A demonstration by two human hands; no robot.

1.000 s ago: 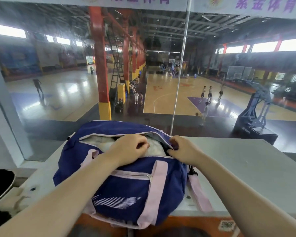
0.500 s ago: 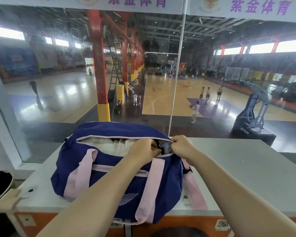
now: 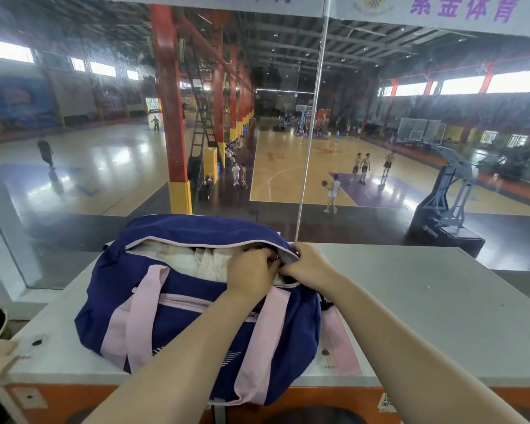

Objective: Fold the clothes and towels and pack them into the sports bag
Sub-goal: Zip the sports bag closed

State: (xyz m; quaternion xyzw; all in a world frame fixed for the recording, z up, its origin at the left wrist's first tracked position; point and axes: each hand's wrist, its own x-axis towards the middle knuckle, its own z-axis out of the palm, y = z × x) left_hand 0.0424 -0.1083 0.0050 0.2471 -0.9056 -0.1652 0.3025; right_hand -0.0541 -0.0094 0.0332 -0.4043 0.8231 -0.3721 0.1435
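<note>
With left hand [image 3: 251, 275] shifted right, both hands pinch sports bag [image 3: 196, 301] zipper at right end; folded whites [image 3: 202, 261] packed, closing imminent.

Table [image 3: 426, 301] bare right of the sports bag [image 3: 178, 304]; glass [image 3: 380, 148] blocks behind.

Just the one camera here, a wide-angle worn on the head, looking forward and down over both forearms. The sports bag [image 3: 178, 304] sits close in at dead centre, on a grey counter [image 3: 426, 307] that fills the 3 to 9 o'clock lower half. Up at 12 o'clock it looks through a glass pane [image 3: 74, 133] down onto a basketball court [image 3: 291, 179] far below. Edges bend from the lens.
</note>
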